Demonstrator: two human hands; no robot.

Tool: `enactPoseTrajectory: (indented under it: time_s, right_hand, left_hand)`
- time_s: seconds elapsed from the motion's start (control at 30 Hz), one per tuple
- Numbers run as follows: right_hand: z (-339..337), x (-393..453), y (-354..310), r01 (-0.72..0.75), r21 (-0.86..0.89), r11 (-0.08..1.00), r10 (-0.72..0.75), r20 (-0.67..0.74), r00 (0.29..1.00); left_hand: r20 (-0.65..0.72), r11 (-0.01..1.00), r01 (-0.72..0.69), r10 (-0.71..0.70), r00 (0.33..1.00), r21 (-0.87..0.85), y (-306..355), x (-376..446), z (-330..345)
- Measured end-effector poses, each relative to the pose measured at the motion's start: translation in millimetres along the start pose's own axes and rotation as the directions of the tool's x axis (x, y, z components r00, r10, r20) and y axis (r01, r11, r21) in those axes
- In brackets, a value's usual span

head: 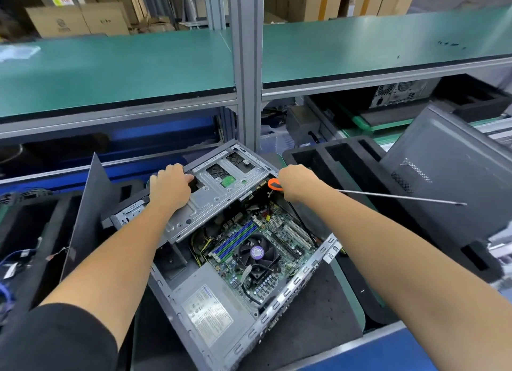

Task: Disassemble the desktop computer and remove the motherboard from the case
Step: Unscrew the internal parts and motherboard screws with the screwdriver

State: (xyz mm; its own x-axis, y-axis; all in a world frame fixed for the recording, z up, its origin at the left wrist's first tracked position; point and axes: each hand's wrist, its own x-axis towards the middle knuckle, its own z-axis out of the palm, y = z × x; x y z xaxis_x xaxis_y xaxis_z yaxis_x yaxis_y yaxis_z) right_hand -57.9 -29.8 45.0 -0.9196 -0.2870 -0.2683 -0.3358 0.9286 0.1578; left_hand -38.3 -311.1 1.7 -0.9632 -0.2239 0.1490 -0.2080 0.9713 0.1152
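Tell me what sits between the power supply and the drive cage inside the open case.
In the head view, the motherboard fills that stretch between power supply and drive cage: its CPU fan, blue memory slots and loose cables.

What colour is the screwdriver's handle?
Orange and black, seen in the head view, where the right hand grips the screwdriver.

the drive cage of the open case is gripped by the left hand; a screwdriver is held by the right hand, above the motherboard.
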Motion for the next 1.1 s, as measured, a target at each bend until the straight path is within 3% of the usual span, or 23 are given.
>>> enactPoseTrajectory:
  time_s: [0.3, 0.6, 0.73, 0.83, 0.9, 0.97, 1.03, 1.1]
  right_hand:
    - [-13, 29, -16, 0.183, -0.084, 0.980, -0.186, -0.024, 0.982]
    - [-24, 54, -49, 0.279, -0.139, 0.950, -0.292, -0.087, 0.953]
    - [-26, 64, -53, 0.299, -0.152, 0.942, -0.317, -0.111, 0.942]
    - [-26, 70, -56, 0.298, -0.171, 0.939, -0.320, -0.119, 0.940]
    - [-26, 72, -56, 0.298, -0.181, 0.937, -0.323, -0.126, 0.938]
    - [-25, 70, -55, 0.297, -0.173, 0.939, -0.320, -0.119, 0.940]
    - [-27, 67, -55, 0.290, -0.166, 0.943, -0.310, -0.114, 0.944]
    - [-28, 63, -52, 0.280, -0.111, 0.954, -0.292, -0.111, 0.950]
  left_hand:
    - [0.000, 0.980, 0.155, -0.156, 0.988, 0.125, -24, -44, -11]
    - [0.222, 0.956, 0.247, -0.279, 0.934, 0.160, -43, -69, -40]
    - [0.394, 0.930, 0.300, -0.362, 0.845, 0.210, -35, -61, -57]
    - [0.594, 0.933, 0.162, -0.332, 0.733, 0.322, -30, -51, -73]
    - [0.649, 0.935, 0.080, -0.299, 0.699, 0.345, -28, -43, -77]
    - [0.624, 0.942, 0.079, -0.278, 0.731, 0.327, -24, -38, -76]
    - [0.524, 0.967, 0.133, -0.230, 0.820, 0.216, -16, -30, -71]
    - [0.382, 0.990, 0.088, -0.125, 0.916, 0.114, -5, -22, -65]
